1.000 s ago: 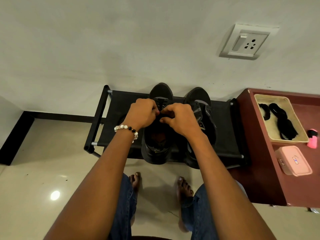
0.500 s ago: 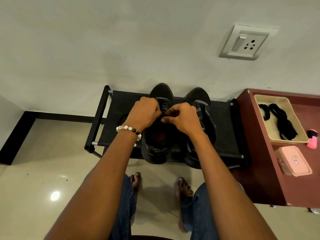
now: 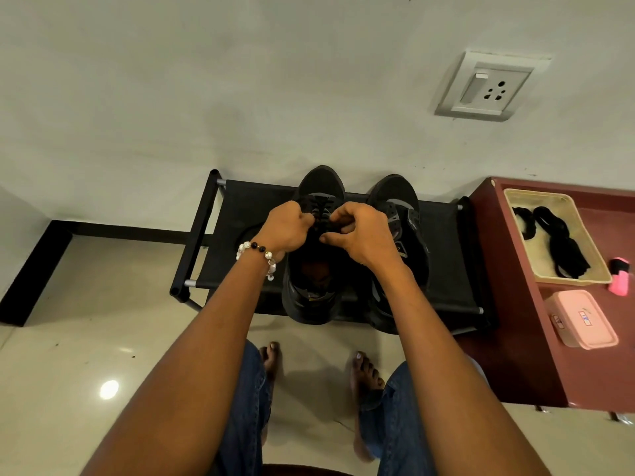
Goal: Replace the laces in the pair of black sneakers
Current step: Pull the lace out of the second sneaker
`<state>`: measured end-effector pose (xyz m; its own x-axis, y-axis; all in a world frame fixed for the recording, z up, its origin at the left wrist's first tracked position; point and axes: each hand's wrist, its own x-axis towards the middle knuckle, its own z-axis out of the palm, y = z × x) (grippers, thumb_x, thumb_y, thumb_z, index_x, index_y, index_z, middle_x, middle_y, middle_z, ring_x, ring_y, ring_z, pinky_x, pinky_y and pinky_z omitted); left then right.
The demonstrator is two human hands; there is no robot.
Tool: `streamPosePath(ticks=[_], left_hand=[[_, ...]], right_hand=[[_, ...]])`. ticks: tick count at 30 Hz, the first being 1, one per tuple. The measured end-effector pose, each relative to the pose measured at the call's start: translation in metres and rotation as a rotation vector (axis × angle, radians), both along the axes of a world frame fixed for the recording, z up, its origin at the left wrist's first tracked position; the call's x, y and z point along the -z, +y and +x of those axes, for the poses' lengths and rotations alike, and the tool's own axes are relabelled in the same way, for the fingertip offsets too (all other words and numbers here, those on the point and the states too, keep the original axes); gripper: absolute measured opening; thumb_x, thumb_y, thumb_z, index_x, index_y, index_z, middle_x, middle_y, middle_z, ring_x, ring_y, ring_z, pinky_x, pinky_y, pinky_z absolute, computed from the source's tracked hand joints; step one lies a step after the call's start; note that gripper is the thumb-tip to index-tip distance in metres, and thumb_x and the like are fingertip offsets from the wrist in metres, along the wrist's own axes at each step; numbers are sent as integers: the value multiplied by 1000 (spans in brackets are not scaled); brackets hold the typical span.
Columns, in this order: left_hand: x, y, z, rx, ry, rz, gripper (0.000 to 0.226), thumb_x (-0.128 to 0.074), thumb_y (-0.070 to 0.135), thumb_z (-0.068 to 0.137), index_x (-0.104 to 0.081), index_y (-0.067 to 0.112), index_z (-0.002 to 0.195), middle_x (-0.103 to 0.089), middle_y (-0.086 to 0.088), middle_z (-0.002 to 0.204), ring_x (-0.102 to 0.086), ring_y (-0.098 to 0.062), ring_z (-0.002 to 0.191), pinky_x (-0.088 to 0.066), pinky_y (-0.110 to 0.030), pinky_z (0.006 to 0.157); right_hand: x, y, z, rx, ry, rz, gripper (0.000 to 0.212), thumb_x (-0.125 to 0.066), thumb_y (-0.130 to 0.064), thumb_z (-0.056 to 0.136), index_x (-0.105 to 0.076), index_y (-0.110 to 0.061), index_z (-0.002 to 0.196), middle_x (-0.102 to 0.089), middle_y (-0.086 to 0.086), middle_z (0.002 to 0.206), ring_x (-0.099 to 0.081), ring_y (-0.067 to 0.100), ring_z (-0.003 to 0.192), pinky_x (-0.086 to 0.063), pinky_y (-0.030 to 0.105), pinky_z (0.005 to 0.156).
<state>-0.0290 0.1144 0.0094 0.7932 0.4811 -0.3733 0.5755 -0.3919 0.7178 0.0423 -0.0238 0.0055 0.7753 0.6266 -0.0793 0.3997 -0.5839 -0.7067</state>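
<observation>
Two black sneakers stand side by side on the black shoe rack [image 3: 240, 214], toes toward the wall. Both hands work over the left sneaker [image 3: 314, 269]: the left hand [image 3: 287, 228] has its fingers curled and pinches the black lace [image 3: 318, 209] at the eyelets, and the right hand [image 3: 360, 235] pinches the same lace just beside it, thumb against fingertips. The right sneaker [image 3: 400, 207] stands untouched, touching or nearly touching the left one. To the right of the rack is one dark red tabletop [image 3: 601, 372]. It carries one cream tray [image 3: 563, 280] holding two bundles of black laces [image 3: 563, 245], one pink box [image 3: 580, 319] nearer than the tray, and one small pink thing [image 3: 620, 281] right of the tray.
</observation>
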Motion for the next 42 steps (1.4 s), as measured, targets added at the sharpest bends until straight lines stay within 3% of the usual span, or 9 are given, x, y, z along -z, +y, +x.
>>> streamPosePath(ticks=[6, 11, 18, 21, 24, 27, 31, 34, 42], left_hand=[[5, 6, -5, -73, -90, -122, 29, -53, 18, 98, -65, -5, 86, -62, -18, 81, -57, -24, 74, -53, -39, 71], [-2, 8, -10, -55, -168, -120, 12, -71, 13, 86, -73, 10, 97, -69, -3, 91, -66, -11, 86, -56, -20, 67], [-2, 4, -7, -62, -102, -61, 14, -63, 18, 93, -68, 13, 81, -68, -8, 88, -67, -23, 84, -58, -39, 84], [1, 3, -5, -125, -86, -132, 18, -60, 17, 94, -69, 5, 84, -67, -13, 87, -62, -19, 79, -56, -38, 85], [1, 2, -5, -173, -97, -160, 23, -60, 17, 94, -68, -5, 92, -65, -16, 85, -60, -22, 78, -53, -33, 70], [1, -1, -3, -253, -126, -191, 25, -62, 15, 92, -67, -9, 91, -61, -15, 78, -57, -19, 71, -48, -27, 60], [-2, -5, -3, -313, -117, -269, 17, -60, 11, 92, -64, 1, 78, -55, -7, 65, -50, -12, 56, -42, -20, 49], [-3, -3, -3, -349, -102, -339, 18, -61, 10, 91, -63, 6, 74, -56, -6, 64, -50, -11, 57, -42, -20, 50], [-5, 0, -5, -389, -81, -417, 17, -60, 8, 92, -65, 8, 76, -57, -3, 65, -49, -9, 55, -41, -20, 49]], right_hand=[[-8, 1, -6, -101, -60, 28, 31, -72, -25, 87, -72, -10, 115, -72, 4, 109, -64, 11, 98, -48, 21, 89], [-5, 5, -6, 18, -59, 69, 11, -76, -21, 83, -78, -13, 90, -72, -1, 84, -66, 12, 85, -54, 29, 81], [-2, 4, -3, 270, 497, 260, 22, -53, -18, 99, -64, -17, 79, -68, 5, 90, -61, 18, 88, -51, 36, 77], [-1, 4, -1, 176, 341, 283, 5, -64, -17, 93, -68, -17, 90, -70, 2, 92, -65, 15, 89, -56, 33, 82], [-2, 6, -4, -26, 93, 131, 21, -76, -18, 83, -72, -12, 104, -69, -2, 94, -62, 7, 83, -47, 12, 74], [-3, 8, -8, 16, 23, 112, 8, -76, -16, 83, -76, -12, 90, -69, -3, 84, -61, 5, 78, -42, 6, 67], [-4, 6, -3, 334, 503, 295, 15, -69, -17, 88, -72, -14, 74, -72, 4, 82, -68, 17, 88, -56, 31, 79], [-10, 6, -1, 481, 895, 437, 16, -61, -18, 92, -66, -14, 77, -68, -1, 79, -62, 15, 87, -45, 32, 81], [-28, -14, 17, 496, 1171, 1154, 18, -62, -41, 86, -65, -24, 83, -62, -2, 96, -55, 18, 98, -40, 36, 90]])
